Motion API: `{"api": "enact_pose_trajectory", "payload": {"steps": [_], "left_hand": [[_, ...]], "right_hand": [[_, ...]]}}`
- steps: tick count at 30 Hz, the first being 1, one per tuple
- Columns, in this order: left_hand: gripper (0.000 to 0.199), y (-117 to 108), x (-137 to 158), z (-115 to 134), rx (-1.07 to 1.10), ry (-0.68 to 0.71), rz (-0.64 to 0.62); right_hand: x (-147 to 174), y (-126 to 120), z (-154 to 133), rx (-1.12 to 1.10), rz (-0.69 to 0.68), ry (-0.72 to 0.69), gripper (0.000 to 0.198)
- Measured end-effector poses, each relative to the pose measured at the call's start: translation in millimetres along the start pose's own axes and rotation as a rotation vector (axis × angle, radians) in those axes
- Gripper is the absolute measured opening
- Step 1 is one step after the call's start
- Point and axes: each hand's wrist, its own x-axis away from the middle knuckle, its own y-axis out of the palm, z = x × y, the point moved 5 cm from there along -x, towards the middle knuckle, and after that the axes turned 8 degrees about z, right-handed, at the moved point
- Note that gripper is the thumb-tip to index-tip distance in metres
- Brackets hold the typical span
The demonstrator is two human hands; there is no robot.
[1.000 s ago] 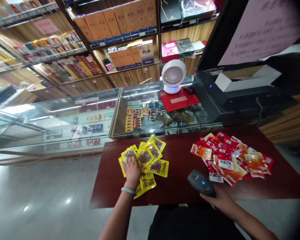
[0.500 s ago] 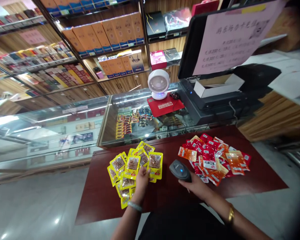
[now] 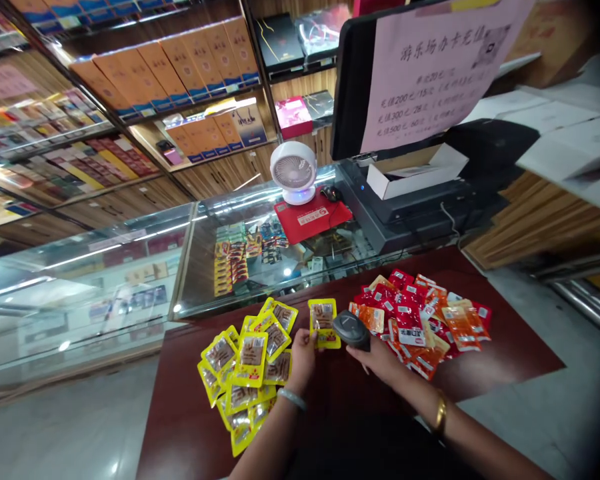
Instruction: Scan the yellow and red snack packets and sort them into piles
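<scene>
Between the thumb and fingers of my left hand is the lower left corner of a yellow snack packet, with brown pieces showing through its clear window. To the left lies a loose pile of matching yellow packets. My right hand is wrapped round the handle of a dark grey barcode scanner, whose head is close by the right edge of the held packet. Beyond my right hand spreads a heap of red and orange packets.
The dark red tabletop adjoins a glass display case. On the case stand a white fan, a red mat and a monitor with a pink sheet. An open white box sits below the monitor. Shelves line the back.
My left hand has drawn one yellow packet rightward, apart from the pile. The scanner now sits closer to that packet. The whole view has shifted slightly.
</scene>
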Motion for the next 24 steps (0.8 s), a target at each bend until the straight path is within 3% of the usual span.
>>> {"api": "enact_pose_trajectory", "payload": {"steps": [5, 8, 10, 12, 14, 16, 17, 19, 21, 24], "left_hand": [[0.030, 60.7, -15.6, -4.6, 0.029, -0.137, -0.087], [0.027, 56.4, -24.8, -2.5, -0.161, -0.199, -0.157], [0.023, 24.1, -30.8, 12.9, -0.396, -0.051, -0.104], [0.021, -25.5, -32.2, 38.0, -0.665, 0.174, 0.073], [0.031, -82.7, -27.8, 60.1, -0.931, 0.257, 0.322], [0.048, -133.9, -20.5, 74.8, -1.151, 0.227, 0.533], [0.057, -153.7, -17.9, 77.2, -1.229, 0.174, 0.565], [0.065, -180.4, -15.4, 75.2, -1.326, 0.064, 0.513], [0.062, -194.1, -14.2, 71.7, -1.363, 0.003, 0.437], [0.050, -200.1, -11.6, 74.5, -1.350, 0.026, 0.452]], "right_hand": [[-14.3, -7.6, 12.0, 0.067, -0.050, 0.138, 0.036], [-20.0, -6.6, 18.2, 0.074, -0.090, 0.165, 0.034], [-20.9, -4.3, 21.3, 0.053, -0.116, 0.183, 0.033], [-19.8, -2.5, 22.8, 0.047, -0.127, 0.190, 0.032], [-17.6, -1.5, 23.3, 0.064, -0.133, 0.197, 0.034], [-15.4, -0.7, 22.6, 0.076, -0.135, 0.192, 0.035], [-14.4, 0.1, 21.8, 0.077, -0.141, 0.184, 0.035], [-12.6, 2.2, 19.9, 0.077, -0.152, 0.166, 0.035], [-10.7, 4.5, 17.7, 0.073, -0.161, 0.155, 0.033], [-7.4, 6.2, 14.3, 0.054, -0.150, 0.152, 0.031]]}}
